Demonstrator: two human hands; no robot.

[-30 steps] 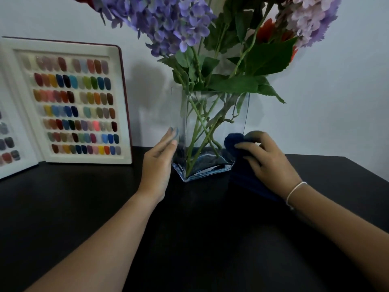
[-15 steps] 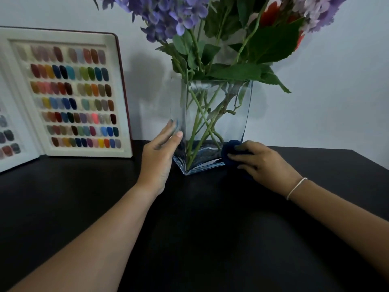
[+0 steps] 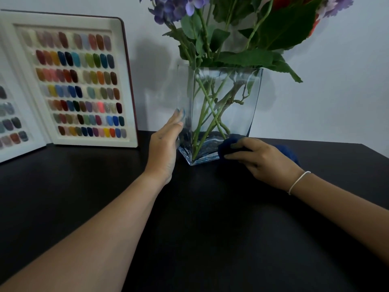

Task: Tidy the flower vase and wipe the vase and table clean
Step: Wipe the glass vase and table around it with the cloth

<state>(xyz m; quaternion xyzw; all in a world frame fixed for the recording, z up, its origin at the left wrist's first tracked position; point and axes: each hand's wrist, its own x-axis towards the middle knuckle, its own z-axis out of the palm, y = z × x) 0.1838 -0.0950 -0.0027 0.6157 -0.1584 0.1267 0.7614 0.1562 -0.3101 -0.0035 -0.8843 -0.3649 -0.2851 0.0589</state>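
A plain pale wall stands behind a dark, almost black table (image 3: 200, 218) that fills the lower part of the view. At the far left, an open white display book of coloured nail-polish swatches (image 3: 73, 81) stands upright against the wall, its rows of painted oval tips facing forward and a dark red cover edge showing along its right side.

Just to the right of the book, the left hand (image 3: 164, 148) reaches in from the lower left. Its fingers are straight and held together, laid flat against the left face of the tall square clear glass vase (image 3: 242, 106), with the fingertips pointing up and the thumb side nearest the camera.

The vase stands upright on the table near the wall, narrower at its base than at its rim. Green stems cross one another inside it, and purple hydrangea flowers (image 3: 174, 7) with broad green leaves spread above the rim, with a patch of red bloom at the upper right.

At the lower right corner of the vase, the right hand (image 3: 265, 159) grips a dark blue fuzzy cloth (image 3: 227, 144), its fingers curled over the cloth and pressing it against the glass near the base. More of the cloth shows behind the knuckles. A thin white bracelet (image 3: 299, 182) circles the right wrist.
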